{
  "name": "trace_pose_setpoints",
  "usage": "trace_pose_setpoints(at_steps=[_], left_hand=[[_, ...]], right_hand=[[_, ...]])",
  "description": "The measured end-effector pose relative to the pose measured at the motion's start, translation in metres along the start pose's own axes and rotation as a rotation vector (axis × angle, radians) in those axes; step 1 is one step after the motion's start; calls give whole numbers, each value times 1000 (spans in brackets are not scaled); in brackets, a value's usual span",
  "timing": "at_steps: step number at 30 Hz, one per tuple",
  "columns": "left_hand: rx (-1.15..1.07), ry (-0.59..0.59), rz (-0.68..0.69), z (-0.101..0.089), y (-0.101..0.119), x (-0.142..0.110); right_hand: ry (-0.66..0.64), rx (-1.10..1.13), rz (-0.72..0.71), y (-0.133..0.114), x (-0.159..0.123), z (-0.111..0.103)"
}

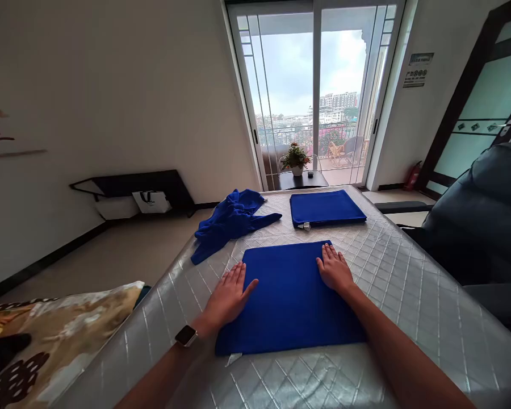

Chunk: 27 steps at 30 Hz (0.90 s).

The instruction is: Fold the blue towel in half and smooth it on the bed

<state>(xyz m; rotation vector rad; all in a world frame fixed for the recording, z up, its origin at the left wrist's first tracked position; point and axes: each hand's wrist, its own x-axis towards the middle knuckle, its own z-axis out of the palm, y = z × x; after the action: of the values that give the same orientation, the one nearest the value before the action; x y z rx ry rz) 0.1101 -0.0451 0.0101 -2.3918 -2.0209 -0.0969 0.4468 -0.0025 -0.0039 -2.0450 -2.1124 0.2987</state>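
A blue cloth (289,301), folded into a flat rectangle, lies in front of me on a silver quilted surface (409,284). My left hand (230,295) rests along its left edge, fingers stretched out and the thumb apart on the cloth. At the upper right corner, my right hand (334,268) lies flat with its fingers extended. A small white label (233,359) sticks out from the near left edge. Farther back on the right is another folded blue cloth (327,208). To its left, a crumpled blue cloth (234,221) lies in a loose heap.
A dark padded chair (485,210) stands close on the right. On the left, a patterned blanket (80,329) lies beside the surface. Behind are a low black bench (140,184) with a white bag, and a small table (286,183) bearing a potted plant (297,159) by glass doors.
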Motion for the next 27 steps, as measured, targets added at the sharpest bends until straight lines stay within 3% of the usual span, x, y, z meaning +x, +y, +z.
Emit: trace_pose_setpoints(at_steps=[3, 9, 11, 13, 15, 18, 23, 27], left_hand=[[-31, 58, 97, -9, 41, 15], [-147, 45, 379, 0, 165, 53], [-172, 44, 396, 7, 190, 66], [-197, 31, 363, 13, 200, 76], [-210, 30, 324, 16, 195, 81], [-201, 44, 280, 18, 168, 80], [-148, 14, 126, 15, 93, 71], [-116, 64, -19, 15, 36, 67]], right_hand=[[11, 4, 1, -1, 0, 0], [33, -46, -27, 4, -1, 3], [31, -69, -48, 6, 0, 5], [25, -81, -55, 8, 1, 7], [21, -83, -49, 8, 2, 7], [27, -66, -26, 4, 2, 5], [28, -38, -5, 1, -1, 2], [14, -25, 2, 2, -1, 1]])
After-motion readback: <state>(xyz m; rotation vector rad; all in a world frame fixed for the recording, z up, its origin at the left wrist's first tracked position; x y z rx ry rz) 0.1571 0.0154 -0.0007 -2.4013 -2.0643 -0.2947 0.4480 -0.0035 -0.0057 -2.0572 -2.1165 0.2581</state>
